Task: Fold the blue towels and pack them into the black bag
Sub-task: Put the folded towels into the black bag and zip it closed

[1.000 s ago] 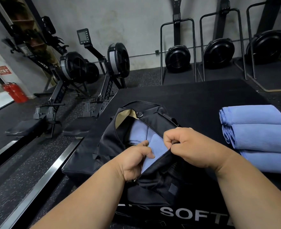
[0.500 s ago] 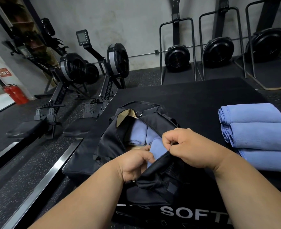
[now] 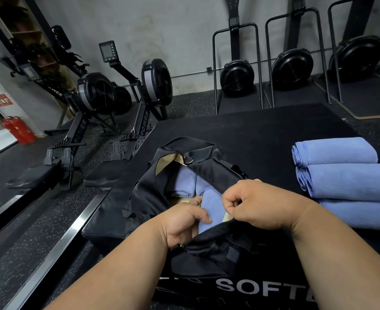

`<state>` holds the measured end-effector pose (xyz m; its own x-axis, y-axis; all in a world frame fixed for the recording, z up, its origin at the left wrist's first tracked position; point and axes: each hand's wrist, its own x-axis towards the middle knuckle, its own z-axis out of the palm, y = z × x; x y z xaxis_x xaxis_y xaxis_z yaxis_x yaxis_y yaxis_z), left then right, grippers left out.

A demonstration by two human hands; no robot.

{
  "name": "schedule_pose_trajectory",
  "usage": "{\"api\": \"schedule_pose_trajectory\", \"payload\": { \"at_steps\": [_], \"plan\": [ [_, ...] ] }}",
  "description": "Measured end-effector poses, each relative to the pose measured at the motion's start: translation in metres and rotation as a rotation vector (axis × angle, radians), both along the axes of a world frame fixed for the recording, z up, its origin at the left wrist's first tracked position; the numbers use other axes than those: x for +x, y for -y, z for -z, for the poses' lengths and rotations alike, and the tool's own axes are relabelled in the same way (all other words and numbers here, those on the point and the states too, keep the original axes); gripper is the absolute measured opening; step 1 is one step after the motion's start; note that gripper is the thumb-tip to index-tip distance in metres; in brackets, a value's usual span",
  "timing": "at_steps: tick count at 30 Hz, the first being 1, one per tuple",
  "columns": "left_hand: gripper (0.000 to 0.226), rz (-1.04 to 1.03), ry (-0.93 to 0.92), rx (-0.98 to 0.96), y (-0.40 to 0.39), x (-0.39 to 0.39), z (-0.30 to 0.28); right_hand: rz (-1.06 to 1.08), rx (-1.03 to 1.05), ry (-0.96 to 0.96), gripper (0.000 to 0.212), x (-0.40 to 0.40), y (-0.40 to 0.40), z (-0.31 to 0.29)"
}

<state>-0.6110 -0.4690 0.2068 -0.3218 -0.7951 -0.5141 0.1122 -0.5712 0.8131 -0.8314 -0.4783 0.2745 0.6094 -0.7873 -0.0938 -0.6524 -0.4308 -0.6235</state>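
Your right hand (image 3: 255, 203) is curling tight on the near right edge of the black bag (image 3: 215, 173), fingers and thumb pinching the rim and holding the mouth apart. Your left hand (image 3: 183, 222) is reaching into that mouth from the near left side, its fingers bending against the blue towel (image 3: 212, 205) that is standing nearest you inside — whether they are actually gripping the cloth or only pressing on it, you cannot tell from here.

Two more folded towels (image 3: 185, 183) are lying side by side deeper in the bag, with the tan lining (image 3: 167, 163) showing above them. The bag itself is sitting on the black padded block (image 3: 251, 128), close to its near edge, where white lettering (image 3: 265, 288) is running along the front face.

Well apart to your right, on the same block, three folded blue towels (image 3: 349, 183) are waiting in a row — each touching the next.

Beyond the block, rowing machines (image 3: 126, 95) are standing on the speckled floor to the left, more are leaning upright against the grey wall (image 3: 184, 25), and a red fire extinguisher (image 3: 20, 129) is sitting at the far left.
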Motion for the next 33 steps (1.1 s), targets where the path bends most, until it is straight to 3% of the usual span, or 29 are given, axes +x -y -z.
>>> {"api": "schedule_pose_trajectory", "payload": {
  "at_steps": [8,12,14,16,19,22,27,33],
  "plan": [
    [0.074,0.015,-0.004,0.025,-0.003,0.003,-0.001,0.018,0.028,-0.019,0.012,0.0,-0.001,-0.001],
    [0.099,-0.09,0.316,0.011,-0.003,0.009,-0.006,0.013,0.055,0.0,0.013,0.0,-0.001,-0.002],
    [0.096,-0.126,0.463,-0.079,-0.009,0.013,-0.008,0.006,0.066,0.018,0.012,-0.002,-0.001,-0.002],
    [0.093,-0.101,0.613,-0.149,-0.015,0.017,-0.01,0.002,0.071,0.029,0.01,-0.002,-0.002,-0.003],
    [0.108,0.006,0.911,-0.162,-0.024,0.018,-0.017,-0.001,0.076,0.032,0.011,-0.001,-0.005,-0.001],
    [0.093,-0.008,1.028,-0.215,-0.029,0.017,-0.026,0.018,0.073,0.033,0.027,-0.003,-0.009,-0.004],
    [0.05,-0.225,0.986,-0.404,-0.039,0.002,-0.053,0.143,-0.029,0.235,0.044,-0.017,-0.01,-0.009],
    [0.044,-0.299,0.996,-0.539,-0.052,-0.022,-0.08,0.356,-0.076,0.306,0.034,-0.048,-0.009,-0.003]
  ]
}}
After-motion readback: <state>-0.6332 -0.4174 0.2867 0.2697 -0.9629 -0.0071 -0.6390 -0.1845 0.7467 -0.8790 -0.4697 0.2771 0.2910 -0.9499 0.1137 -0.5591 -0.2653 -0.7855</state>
